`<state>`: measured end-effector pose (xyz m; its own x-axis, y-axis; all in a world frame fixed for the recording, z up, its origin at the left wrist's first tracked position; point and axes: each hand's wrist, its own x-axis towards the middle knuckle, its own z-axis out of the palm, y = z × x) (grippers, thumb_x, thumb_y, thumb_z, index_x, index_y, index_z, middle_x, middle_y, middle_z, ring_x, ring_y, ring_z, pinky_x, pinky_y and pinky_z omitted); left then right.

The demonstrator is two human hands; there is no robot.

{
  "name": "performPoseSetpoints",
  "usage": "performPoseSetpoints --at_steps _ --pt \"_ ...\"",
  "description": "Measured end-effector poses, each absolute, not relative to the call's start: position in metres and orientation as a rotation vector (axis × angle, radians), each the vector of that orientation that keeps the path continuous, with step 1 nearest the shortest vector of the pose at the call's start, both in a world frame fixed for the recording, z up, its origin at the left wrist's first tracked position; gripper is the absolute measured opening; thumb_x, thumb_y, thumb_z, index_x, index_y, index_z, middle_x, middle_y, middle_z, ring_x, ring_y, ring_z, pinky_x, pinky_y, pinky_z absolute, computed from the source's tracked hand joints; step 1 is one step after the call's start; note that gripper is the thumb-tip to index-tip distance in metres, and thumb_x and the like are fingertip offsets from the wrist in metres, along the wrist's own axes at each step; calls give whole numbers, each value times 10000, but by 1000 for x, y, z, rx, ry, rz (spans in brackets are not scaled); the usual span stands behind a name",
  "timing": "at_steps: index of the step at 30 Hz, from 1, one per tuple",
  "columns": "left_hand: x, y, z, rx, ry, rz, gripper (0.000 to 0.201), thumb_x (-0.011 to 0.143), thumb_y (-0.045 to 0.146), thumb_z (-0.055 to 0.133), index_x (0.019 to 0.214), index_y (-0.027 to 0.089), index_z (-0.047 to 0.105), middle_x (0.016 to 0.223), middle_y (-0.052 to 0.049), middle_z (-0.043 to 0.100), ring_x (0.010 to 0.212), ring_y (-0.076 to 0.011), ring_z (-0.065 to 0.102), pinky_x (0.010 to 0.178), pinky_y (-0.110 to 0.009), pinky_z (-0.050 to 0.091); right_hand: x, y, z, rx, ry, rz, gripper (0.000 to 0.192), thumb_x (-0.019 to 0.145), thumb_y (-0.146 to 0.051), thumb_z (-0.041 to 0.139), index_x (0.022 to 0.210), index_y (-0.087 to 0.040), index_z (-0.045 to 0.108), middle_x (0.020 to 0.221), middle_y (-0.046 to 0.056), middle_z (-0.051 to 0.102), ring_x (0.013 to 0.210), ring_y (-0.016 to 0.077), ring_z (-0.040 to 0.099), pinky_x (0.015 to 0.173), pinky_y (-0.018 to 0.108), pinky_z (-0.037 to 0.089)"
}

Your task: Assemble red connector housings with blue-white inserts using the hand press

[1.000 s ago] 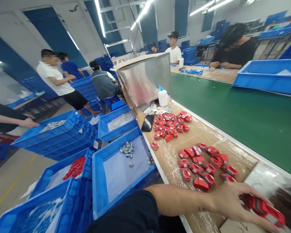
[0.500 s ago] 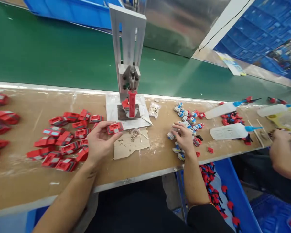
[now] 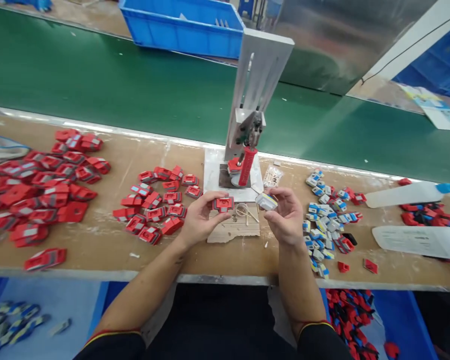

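My left hand holds a red plastic part by its edges above a scrap of cardboard. My right hand pinches a small white insert with a blue and yellow edge, a few centimetres right of the red part. Just beyond both hands stands a small hand press with a red handle on a grey base plate. A group of red parts lies left of my left hand. Right of my right hand lies a heap of white and blue inserts.
A larger spread of red parts covers the bench's left end. Two white squeeze bottles lie at the right. A green conveyor belt runs behind the bench, with a blue bin beyond it. Blue bins of parts sit below the front edge.
The view has swung from the left bins to the press. My left hand brought a red part to the centre; my right hand lifted a white insert out of the heap.
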<state>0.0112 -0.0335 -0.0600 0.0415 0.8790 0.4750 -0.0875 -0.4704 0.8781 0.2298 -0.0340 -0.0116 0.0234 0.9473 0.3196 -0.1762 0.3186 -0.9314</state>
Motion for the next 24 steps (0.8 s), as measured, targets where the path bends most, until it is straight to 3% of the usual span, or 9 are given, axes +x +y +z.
performPoseSetpoints --at_steps 5,10,15,20,24 --pt "11 -34 -57 1667 800 1601 379 856 348 874 1187 219 740 1079 -87 785 1004 -197 761 891 -313 635 219 -39 -26 -823 -1268 992 411 675 -557 972 938 -286 810 910 44 745 905 214 709 763 336 602" --pt "10 -37 -55 1853 914 1599 340 859 327 872 1153 228 733 1047 -71 769 947 -184 763 842 -316 641 212 -46 -26 -906 -1385 932 314 789 -458 923 1048 -306 830 990 61 748 922 208 711 736 329 605" --pt "11 -41 -54 2033 1056 1668 277 882 288 850 1127 235 732 1009 -43 749 960 -178 777 829 -306 664 204 -54 -25 -965 -1563 826 240 959 -286 749 1192 -309 801 1098 85 747 986 205 732 818 358 648" --pt "12 -43 -60 2222 1147 1727 262 923 213 791 1177 232 729 1051 -51 726 965 -160 781 857 -265 679 196 -58 -22 -1002 -1670 659 265 938 -214 775 1193 -287 784 1068 70 762 951 193 754 815 340 674" --pt "13 -44 -65 2394 1150 1789 402 895 103 777 1264 253 721 1068 -53 720 1070 -206 787 941 -306 684 194 -61 -21 -999 -1709 554 257 929 -203 792 1175 -275 771 1044 61 777 917 183 767 797 319 682"
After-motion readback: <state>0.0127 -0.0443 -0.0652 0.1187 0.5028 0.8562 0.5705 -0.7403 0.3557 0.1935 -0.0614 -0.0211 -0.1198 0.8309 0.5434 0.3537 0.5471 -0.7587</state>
